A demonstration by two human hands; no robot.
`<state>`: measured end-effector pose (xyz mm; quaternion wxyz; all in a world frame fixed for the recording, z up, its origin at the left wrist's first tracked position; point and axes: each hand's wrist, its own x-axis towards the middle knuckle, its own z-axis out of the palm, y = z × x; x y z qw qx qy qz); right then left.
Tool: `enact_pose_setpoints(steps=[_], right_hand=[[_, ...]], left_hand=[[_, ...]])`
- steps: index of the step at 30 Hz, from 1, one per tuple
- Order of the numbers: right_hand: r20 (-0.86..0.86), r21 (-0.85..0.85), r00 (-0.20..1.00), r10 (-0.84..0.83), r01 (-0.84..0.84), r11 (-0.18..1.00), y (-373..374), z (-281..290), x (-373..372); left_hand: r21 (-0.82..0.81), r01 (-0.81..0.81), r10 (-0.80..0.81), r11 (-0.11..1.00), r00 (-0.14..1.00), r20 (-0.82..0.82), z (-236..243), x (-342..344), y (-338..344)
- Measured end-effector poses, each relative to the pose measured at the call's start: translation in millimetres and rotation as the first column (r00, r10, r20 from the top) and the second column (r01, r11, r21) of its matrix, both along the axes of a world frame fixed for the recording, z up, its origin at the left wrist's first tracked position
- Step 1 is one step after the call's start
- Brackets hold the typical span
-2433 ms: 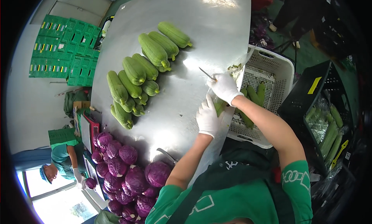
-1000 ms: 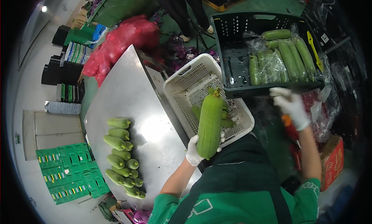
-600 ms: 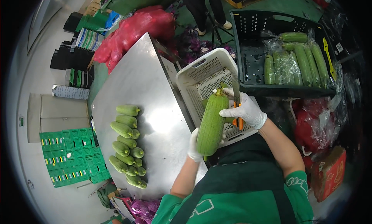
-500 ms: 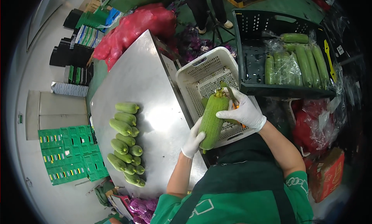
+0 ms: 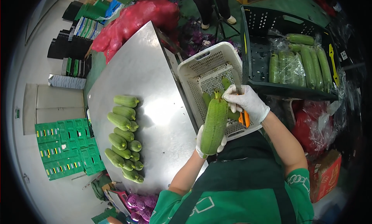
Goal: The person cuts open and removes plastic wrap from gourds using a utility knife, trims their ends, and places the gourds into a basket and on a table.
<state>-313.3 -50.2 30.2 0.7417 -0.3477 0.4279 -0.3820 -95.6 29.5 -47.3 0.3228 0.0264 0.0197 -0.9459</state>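
Note:
A plump, pale green luffa gourd (image 5: 215, 125) stands nearly upright over the white basket (image 5: 186, 74), its stem end pointing away from me. My gloved left hand (image 5: 200, 143) wraps round its lower end from beneath, fingertips showing on the right side. My gloved right hand (image 5: 250, 103) is closed round an orange-handled knife (image 5: 245, 118), whose blade sticks out past the fingers. Its thumb and fingertips are right beside the gourd's stem; whether they touch it I cannot tell. More gourds (image 5: 226, 83) lie in the basket, partly hidden by the held one.
Several similar gourds (image 5: 119, 121) lie in rows on the steel table (image 5: 162, 146) to my left. A dark crate (image 5: 257, 67) with long, partly wrapped green gourds (image 5: 307, 65) stands at the far right. Red mesh sacks (image 5: 143, 24) lie beyond the table, near another person's legs (image 5: 223, 6).
The held gourd has become more upright, and my left hand has slid under its lower end. My right hand has turned near the stem, showing more of the orange handle.

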Motion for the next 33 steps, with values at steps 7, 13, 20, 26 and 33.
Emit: enact_pose_setpoints(steps=[7, 13, 20, 26, 33], right_hand=[[-0.221, -0.064, 0.973, 0.060, -0.076, 0.995, -19, 7, 19], [-0.254, -0.017, 0.965, 0.067, -0.073, 0.997, -38, -15, 27], [-0.558, -0.168, 0.815, -0.152, 0.068, 0.983, -18, -89, 23], [-0.373, -0.743, 0.793, -0.482, 0.056, 0.667, 35, -39, 45], [-0.636, -0.769, 0.431, -0.640, -0.427, 0.476, 58, -30, 58]], left_hand=[[0.044, 0.043, -0.044, 0.998, 0.999, 0.019, -4, 15, -3], [0.188, -0.059, 0.049, 0.980, 0.997, 0.053, 9, 19, 2], [0.393, -0.360, 0.398, 0.846, 0.917, -0.017, 38, 14, -3], [0.508, -0.517, 0.486, 0.689, 0.849, 0.206, 44, 19, -27], [0.283, -0.630, 0.542, 0.723, 0.772, 0.333, 66, 6, -40]])
